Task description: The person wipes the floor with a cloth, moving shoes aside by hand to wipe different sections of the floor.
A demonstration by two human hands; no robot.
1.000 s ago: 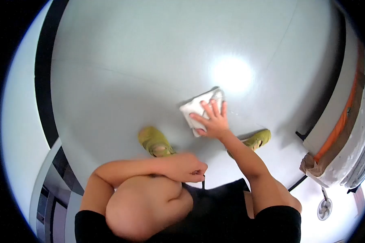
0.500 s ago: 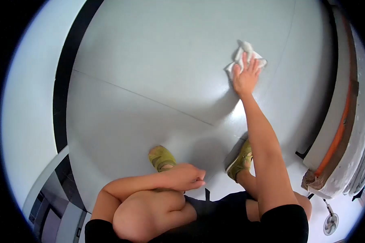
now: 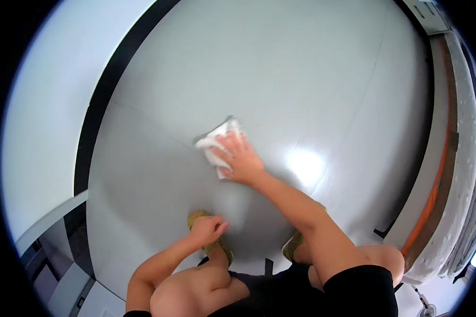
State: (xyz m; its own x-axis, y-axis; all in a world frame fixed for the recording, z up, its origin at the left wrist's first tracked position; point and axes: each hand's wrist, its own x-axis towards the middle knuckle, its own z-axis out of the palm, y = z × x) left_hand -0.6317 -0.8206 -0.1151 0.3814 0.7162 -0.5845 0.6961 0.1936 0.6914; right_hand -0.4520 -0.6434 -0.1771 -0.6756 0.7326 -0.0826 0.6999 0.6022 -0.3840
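A white cloth [image 3: 214, 143] lies crumpled on the grey floor [image 3: 259, 68] near the middle of the view. My right hand [image 3: 240, 158] presses flat on the cloth's right part, its fingers spread over it. Lower left, my left hand [image 3: 209, 231] hovers in front of the left shoe, above my bent leg, with its fingers curled in. Whatever those fingers may hold is hidden.
Green shoes [image 3: 196, 216] stand on the floor below the hands. A white wall [image 3: 53, 105] with a black skirting runs along the left. On the right is a bed [image 3: 462, 158] with an orange strip. A small fan [image 3: 427, 310] stands lower right.
My right hand and the cloth have gone from near the right shoe out to the upper right, then back down to the left. My left hand has shifted left, off the knee area.
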